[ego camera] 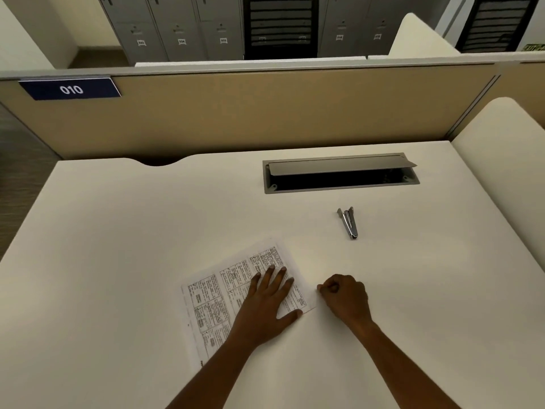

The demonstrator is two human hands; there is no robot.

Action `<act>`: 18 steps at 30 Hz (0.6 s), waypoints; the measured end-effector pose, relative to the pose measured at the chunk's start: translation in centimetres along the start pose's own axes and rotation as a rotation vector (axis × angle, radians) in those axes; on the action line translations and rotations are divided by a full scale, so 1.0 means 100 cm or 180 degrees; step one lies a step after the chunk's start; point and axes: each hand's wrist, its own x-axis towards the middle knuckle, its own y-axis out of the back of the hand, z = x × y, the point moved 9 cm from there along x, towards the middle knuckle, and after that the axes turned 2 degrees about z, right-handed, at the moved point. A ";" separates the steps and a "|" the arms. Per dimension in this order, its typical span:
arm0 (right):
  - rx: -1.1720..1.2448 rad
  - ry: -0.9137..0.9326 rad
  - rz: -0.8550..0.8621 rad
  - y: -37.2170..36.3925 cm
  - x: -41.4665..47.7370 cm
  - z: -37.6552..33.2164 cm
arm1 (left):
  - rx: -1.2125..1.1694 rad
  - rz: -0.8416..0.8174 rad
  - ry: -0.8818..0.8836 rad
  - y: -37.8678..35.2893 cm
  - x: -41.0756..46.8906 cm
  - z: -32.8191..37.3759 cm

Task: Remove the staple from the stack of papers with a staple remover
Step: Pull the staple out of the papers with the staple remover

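Head view: left hand lies flat, fingers spread, on the white printed stack of papers; right hand beside it is curled closed, perhaps pinching something tiny. Silver metal staple remover rests apart on the cream desk.

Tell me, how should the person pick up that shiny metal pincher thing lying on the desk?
Probably with the right hand, which is nearer. The staple remover lies flat on the desk, its claws splayed at the far end and its arms meeting at the near end. Come from above and pinch its two long sides about midway, away from the claws.
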 end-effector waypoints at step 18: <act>0.0167 -0.0269 0.1245 0.060 0.119 -0.012 | 0.0056 0.0206 0.0172 -0.012 0.026 -0.013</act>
